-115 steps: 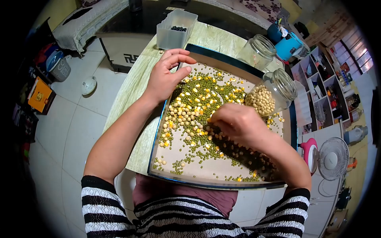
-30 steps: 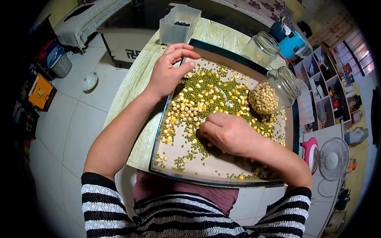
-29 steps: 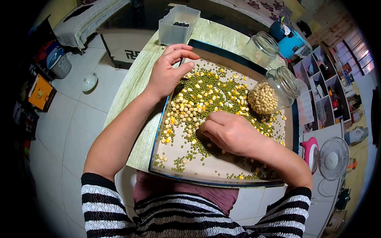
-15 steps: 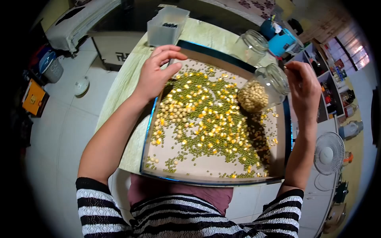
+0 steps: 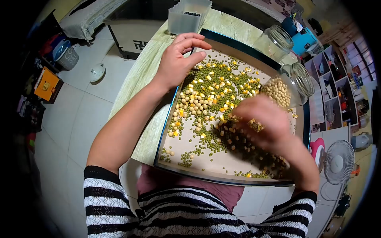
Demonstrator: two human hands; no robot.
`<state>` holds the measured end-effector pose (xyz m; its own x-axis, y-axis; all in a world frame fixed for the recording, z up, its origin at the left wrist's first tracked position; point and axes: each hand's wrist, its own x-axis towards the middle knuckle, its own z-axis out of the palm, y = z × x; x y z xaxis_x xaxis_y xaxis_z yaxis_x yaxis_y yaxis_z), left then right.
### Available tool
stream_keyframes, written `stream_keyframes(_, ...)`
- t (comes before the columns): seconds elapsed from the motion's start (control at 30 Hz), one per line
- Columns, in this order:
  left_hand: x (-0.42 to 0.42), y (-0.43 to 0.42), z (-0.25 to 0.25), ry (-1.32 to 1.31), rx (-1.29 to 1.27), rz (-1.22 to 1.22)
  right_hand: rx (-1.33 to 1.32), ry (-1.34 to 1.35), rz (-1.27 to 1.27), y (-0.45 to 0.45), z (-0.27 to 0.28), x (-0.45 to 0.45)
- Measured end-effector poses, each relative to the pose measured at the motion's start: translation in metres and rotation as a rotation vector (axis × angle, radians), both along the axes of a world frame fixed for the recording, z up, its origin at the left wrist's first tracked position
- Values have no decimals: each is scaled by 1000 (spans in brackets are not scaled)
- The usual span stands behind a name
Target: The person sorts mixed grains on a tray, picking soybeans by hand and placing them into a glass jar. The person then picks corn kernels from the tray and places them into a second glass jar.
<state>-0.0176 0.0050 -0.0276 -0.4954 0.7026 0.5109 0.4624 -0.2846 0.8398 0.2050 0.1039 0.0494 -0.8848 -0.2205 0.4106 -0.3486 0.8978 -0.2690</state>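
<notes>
The table [image 5: 156, 53] carries a wide, shallow tray [image 5: 242, 53], dark outside and pale within. The jar [image 5: 293, 85] lies tilted at the tray's right side, up and to the right of the right hand [image 5: 266, 121] — its long axis runs from the soybean-filled end, toward the tray's middle, to the uncapped mouth, out past the right rim. The right hand is by far the nearer; the left hand [image 5: 178, 59] is across the tray at its far left corner. A second jar [image 5: 274, 41] stands beyond the far wall, and a tub [image 5: 184, 22] with dark beans stands past the left hand.

The left fingers are loosely spread at the rim, thumb apart, gripping nothing. The right hand is blurred over the mix, fingers bent down and leftward; I cannot tell whether they pinch anything. Soybeans [image 5: 194, 105] lie heaped in the tray's left part, left of the right fingertips, with corn [image 5: 226, 106] and mung beans [image 5: 218, 71] strewn around them.

As for writing, the cabinet [image 5: 121, 39] bears a black geometric mark, not legible as letters; the bin [image 5: 68, 59] has pale lettering too small to read — no brand can be made out.
</notes>
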Motion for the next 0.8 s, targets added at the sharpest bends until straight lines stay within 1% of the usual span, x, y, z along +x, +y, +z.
stream_keyframes(0.07, 0, 1, -1, 1, 8, 3, -195, -118, 206, -32, -23, -8)
stream_keyframes(0.13, 1, 1, -1, 4, 14, 7, -204, -198, 315, -45, -49, -9)
stream_keyframes(0.17, 1, 1, -1, 2, 23, 3, -179, -235, 319, -49, -54, -6)
stream_keyframes(0.47, 1, 1, 0, 26, 5, 26, -132, -224, 382, -53, -58, -7)
stream_keyframes(0.53, 2, 1, -1, -7, 14, 12, -114, -220, 399, -52, -55, -9)
stream_keyframes(0.6, 2, 1, -1, -5, 23, 11, -63, -247, 368, -50, -48, -12)
stream_keyframes(0.7, 3, 0, 1, 25, 18, 32, -220, -201, 243, -41, -46, -19)
stream_keyframes(0.8, 4, 0, 2, 28, 18, 40, -274, -238, 21, -28, -39, -28)
